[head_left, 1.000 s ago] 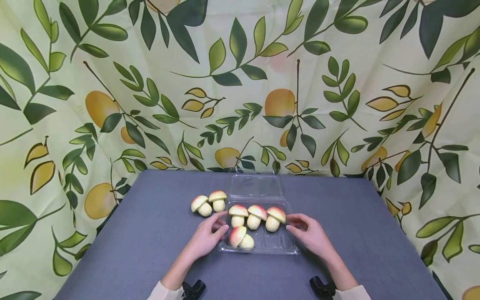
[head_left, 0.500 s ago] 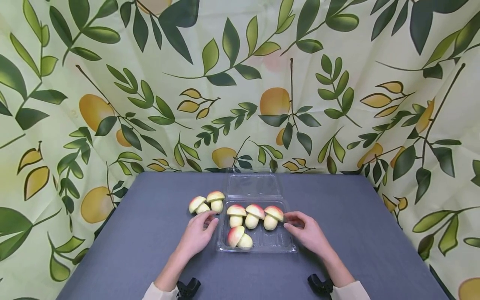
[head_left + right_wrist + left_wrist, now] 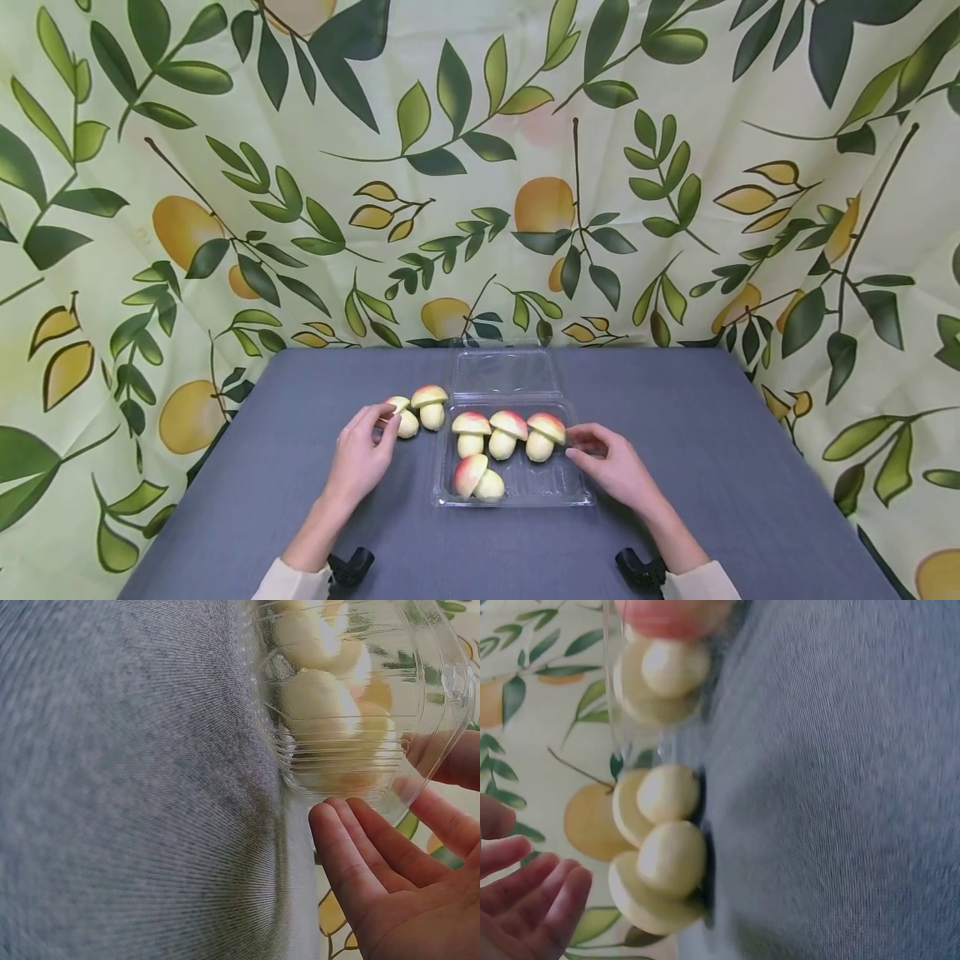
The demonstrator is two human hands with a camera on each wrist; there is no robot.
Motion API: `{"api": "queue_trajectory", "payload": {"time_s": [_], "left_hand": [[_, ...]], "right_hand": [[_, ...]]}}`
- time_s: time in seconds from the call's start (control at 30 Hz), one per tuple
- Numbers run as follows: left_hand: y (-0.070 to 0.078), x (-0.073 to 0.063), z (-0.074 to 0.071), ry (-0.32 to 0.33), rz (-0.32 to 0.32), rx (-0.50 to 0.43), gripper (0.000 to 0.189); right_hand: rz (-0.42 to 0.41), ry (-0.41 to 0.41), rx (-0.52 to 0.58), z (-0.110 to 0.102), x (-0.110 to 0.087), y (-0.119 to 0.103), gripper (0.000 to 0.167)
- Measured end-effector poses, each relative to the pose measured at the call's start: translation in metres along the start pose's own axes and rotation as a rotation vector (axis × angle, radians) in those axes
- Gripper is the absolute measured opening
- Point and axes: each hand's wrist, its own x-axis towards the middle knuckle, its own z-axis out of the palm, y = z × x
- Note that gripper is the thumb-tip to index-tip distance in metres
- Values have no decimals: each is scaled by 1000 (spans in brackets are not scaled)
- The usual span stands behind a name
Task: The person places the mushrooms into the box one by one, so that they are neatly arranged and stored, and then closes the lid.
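Note:
My left hand (image 3: 362, 448) is at the left, beside two toy mushrooms with pale stems and red-tinged caps. Its fingertips overlap the nearer mushroom (image 3: 407, 423) in the head view; the left wrist view has the relaxed fingers (image 3: 558, 889) apart from that mushroom (image 3: 669, 862). The farther mushroom (image 3: 430, 407) lies next to it. A clear plastic clamshell box (image 3: 551, 490) stands with its lid folded back, holding three mushrooms in the rear row and a tilted mushroom (image 3: 478, 477) at front left. My right hand (image 3: 617, 464) touches the box's right side with extended fingers (image 3: 356, 859).
The clear lid (image 3: 506, 372) lies toward the table's back edge. Grey cloth covers the table (image 3: 675, 400). A leaf-and-fruit patterned curtain (image 3: 480, 183) hangs behind and at both sides. Dark wrist mounts (image 3: 351, 567) sit below the hands.
My left hand has moved left, away from the box's left side to the loose mushrooms. My right hand stays at the box's right side. The head view has shifted slightly.

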Motion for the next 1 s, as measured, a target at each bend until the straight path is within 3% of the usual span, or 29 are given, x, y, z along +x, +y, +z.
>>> {"api": "queue_trajectory", "payload": {"time_s": [0.1, 0.23, 0.5, 0.67, 0.83, 1.0], "left_hand": [[-9, 5, -2, 30, -9, -15, 19], [-20, 11, -7, 12, -72, -22, 23], [-37, 25, -6, -193, -275, -73, 51], [-44, 29, -3, -281, -365, -85, 57], [-48, 30, 2, -309, -418, -123, 59], [-51, 31, 7, -297, -424, -133, 58]], "right_hand": [[0, 2, 1, 0, 0, 0, 32], [-5, -2, 2, 1, 0, 0, 33], [-16, 9, -1, 1, 0, -1, 32], [-15, 11, 2, 0, 1, 0, 32], [-15, 8, -2, 0, 0, 1, 32], [-18, 9, 2, 1, 1, 2, 31]]}}
